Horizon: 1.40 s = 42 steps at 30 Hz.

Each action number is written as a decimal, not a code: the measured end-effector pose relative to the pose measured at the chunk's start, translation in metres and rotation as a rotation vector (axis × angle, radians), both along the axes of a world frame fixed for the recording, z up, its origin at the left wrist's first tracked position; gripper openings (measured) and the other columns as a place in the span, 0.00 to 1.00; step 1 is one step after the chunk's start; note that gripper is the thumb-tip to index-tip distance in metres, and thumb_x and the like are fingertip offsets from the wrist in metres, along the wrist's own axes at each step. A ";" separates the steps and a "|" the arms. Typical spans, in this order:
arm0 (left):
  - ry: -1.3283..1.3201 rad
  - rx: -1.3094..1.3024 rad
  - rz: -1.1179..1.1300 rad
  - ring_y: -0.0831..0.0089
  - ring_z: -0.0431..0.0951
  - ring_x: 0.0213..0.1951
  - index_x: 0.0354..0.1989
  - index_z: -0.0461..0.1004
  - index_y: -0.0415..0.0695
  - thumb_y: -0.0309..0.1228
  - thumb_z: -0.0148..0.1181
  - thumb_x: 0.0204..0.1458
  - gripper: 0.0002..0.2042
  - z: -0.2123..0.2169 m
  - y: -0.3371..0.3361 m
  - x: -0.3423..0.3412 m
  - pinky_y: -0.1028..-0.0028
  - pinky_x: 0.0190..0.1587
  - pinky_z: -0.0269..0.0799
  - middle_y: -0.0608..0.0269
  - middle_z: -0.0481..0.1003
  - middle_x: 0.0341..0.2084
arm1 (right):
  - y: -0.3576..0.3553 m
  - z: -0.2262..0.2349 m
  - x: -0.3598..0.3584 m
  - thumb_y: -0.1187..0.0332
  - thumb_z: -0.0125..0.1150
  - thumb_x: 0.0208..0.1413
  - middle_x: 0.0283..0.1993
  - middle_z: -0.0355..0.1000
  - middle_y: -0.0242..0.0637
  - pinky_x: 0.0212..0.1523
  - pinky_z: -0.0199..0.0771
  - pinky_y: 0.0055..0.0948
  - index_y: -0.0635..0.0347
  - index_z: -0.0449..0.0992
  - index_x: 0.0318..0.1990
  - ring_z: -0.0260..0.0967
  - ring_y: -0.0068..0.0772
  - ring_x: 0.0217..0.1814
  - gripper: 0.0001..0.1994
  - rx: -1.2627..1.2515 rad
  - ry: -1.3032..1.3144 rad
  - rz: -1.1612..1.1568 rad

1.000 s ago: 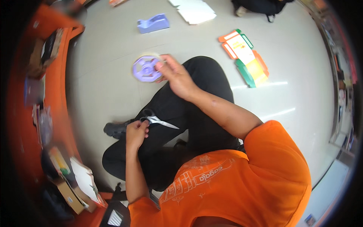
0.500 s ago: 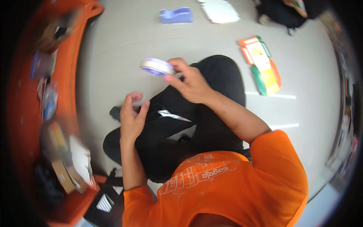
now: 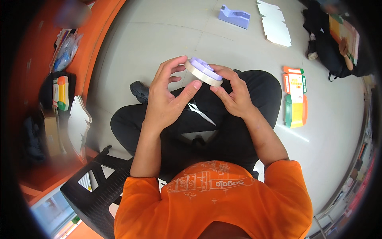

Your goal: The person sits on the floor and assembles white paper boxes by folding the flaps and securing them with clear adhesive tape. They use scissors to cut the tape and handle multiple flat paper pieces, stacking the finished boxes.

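Note:
A roll of pale tape on a lilac hub (image 3: 205,68) is held up, tilted, above my lap between both hands. My left hand (image 3: 167,95) grips its left side, with the fingertips at the upper rim and the thumb under the lower edge. On its right side, my right hand (image 3: 237,93) closes with the thumb below and the fingers behind. A pair of scissors (image 3: 202,114) lies across my black-trousered leg, with its blades bare and its handles partly hidden behind my left hand.
On the floor ahead are a lilac tape dispenser (image 3: 234,18) and white flat cardboard (image 3: 275,24). A flattened orange, green and yellow box (image 3: 295,97) lies right. Another person (image 3: 324,44) sits far right, one hand on a similar box. An orange shelf (image 3: 97,44) and black stool (image 3: 85,195) stand left.
My left hand has risen from over my leg and taken hold of the tape roll, which only my right hand held before. The whole view has shifted, too.

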<state>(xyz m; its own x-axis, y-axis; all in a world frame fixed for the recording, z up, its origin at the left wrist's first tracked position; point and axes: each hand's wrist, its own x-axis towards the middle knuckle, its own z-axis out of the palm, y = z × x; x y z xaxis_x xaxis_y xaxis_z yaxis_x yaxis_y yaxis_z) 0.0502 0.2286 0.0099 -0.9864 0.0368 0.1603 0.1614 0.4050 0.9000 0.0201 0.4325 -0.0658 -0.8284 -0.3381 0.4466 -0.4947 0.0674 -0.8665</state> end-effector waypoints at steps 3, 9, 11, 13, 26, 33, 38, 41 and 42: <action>0.041 0.012 0.002 0.64 0.73 0.56 0.60 0.69 0.40 0.30 0.68 0.53 0.26 -0.002 -0.001 0.001 0.65 0.55 0.70 0.55 0.72 0.55 | -0.002 -0.001 0.001 0.70 0.67 0.56 0.61 0.71 0.44 0.60 0.69 0.39 0.59 0.72 0.51 0.70 0.49 0.61 0.17 -0.028 0.004 0.017; 0.220 -0.152 0.048 0.65 0.76 0.53 0.55 0.73 0.38 0.30 0.67 0.54 0.20 0.002 0.002 0.005 0.67 0.55 0.71 0.56 0.75 0.51 | -0.005 -0.004 0.000 0.70 0.68 0.54 0.56 0.73 0.44 0.56 0.71 0.38 0.60 0.72 0.50 0.72 0.48 0.57 0.17 -0.047 0.092 -0.021; 0.194 -0.147 0.081 0.67 0.76 0.52 0.52 0.75 0.37 0.29 0.65 0.55 0.17 -0.002 -0.001 0.003 0.69 0.54 0.70 0.57 0.76 0.49 | -0.002 0.000 0.000 0.69 0.69 0.54 0.52 0.75 0.43 0.51 0.72 0.38 0.60 0.73 0.48 0.72 0.47 0.52 0.16 0.022 0.153 -0.050; 0.105 -0.039 0.094 0.70 0.76 0.50 0.51 0.76 0.37 0.29 0.64 0.57 0.15 -0.006 -0.003 0.004 0.71 0.53 0.70 0.58 0.77 0.47 | -0.003 0.004 0.000 0.67 0.70 0.53 0.46 0.75 0.42 0.46 0.72 0.37 0.61 0.73 0.46 0.72 0.46 0.46 0.16 0.077 0.187 -0.052; -0.225 0.197 0.186 0.75 0.77 0.46 0.48 0.78 0.35 0.31 0.62 0.60 0.13 -0.020 0.012 0.008 0.75 0.51 0.70 0.60 0.79 0.42 | -0.007 0.003 0.004 0.60 0.75 0.45 0.28 0.71 0.34 0.32 0.67 0.35 0.59 0.79 0.39 0.67 0.38 0.29 0.17 0.309 0.327 -0.217; -0.136 0.080 0.104 0.71 0.79 0.46 0.49 0.78 0.40 0.36 0.67 0.56 0.16 -0.036 0.015 0.008 0.72 0.50 0.73 0.58 0.79 0.42 | -0.011 -0.002 0.005 0.62 0.75 0.43 0.30 0.76 0.35 0.31 0.73 0.34 0.58 0.80 0.37 0.73 0.39 0.29 0.16 0.239 0.310 -0.253; -0.196 0.128 0.012 0.69 0.78 0.48 0.49 0.78 0.41 0.37 0.65 0.57 0.16 -0.041 0.019 0.006 0.70 0.52 0.72 0.57 0.78 0.43 | -0.013 -0.006 0.009 0.63 0.75 0.42 0.34 0.77 0.38 0.34 0.76 0.33 0.59 0.80 0.39 0.75 0.41 0.33 0.17 0.214 0.161 -0.166; -0.316 0.206 0.026 0.70 0.77 0.48 0.49 0.78 0.40 0.37 0.63 0.59 0.15 -0.048 0.007 -0.001 0.70 0.53 0.72 0.58 0.78 0.44 | -0.007 0.004 0.006 0.65 0.76 0.42 0.35 0.77 0.39 0.35 0.75 0.31 0.59 0.80 0.42 0.74 0.39 0.34 0.18 0.189 0.058 -0.042; -0.339 0.211 0.034 0.70 0.77 0.48 0.48 0.78 0.40 0.36 0.63 0.60 0.14 -0.048 0.004 -0.002 0.70 0.53 0.72 0.59 0.78 0.44 | -0.005 0.005 0.005 0.67 0.76 0.41 0.36 0.76 0.38 0.35 0.75 0.30 0.59 0.80 0.43 0.74 0.37 0.34 0.19 0.194 0.047 -0.021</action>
